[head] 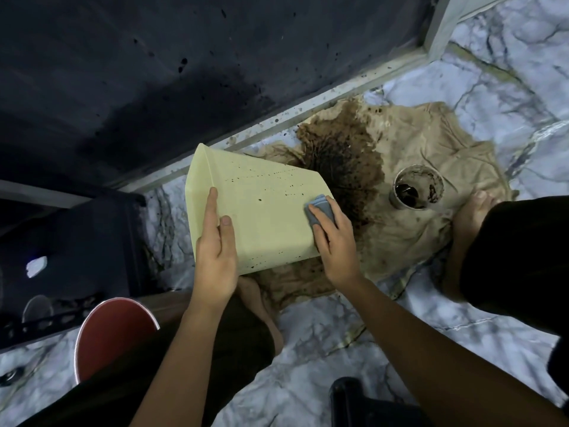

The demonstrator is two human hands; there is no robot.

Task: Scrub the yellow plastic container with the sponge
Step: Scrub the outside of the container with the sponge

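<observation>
The yellow plastic container (261,208) lies tilted on its side above a stained cloth, one broad wall facing up and flecked with small dark spots. My left hand (215,251) grips its near left edge, thumb and fingers laid on the wall. My right hand (331,238) presses a small grey-blue sponge (321,206) against the container's right edge, fingers curled over it.
A beige cloth (431,217) with a large brown wet stain covers the marble floor (323,334). A dirty cup (417,188) with dark liquid stands on it. My bare feet (471,217) rest on the cloth. A red bowl (114,331) sits near left; a dark wall (154,72) lies beyond.
</observation>
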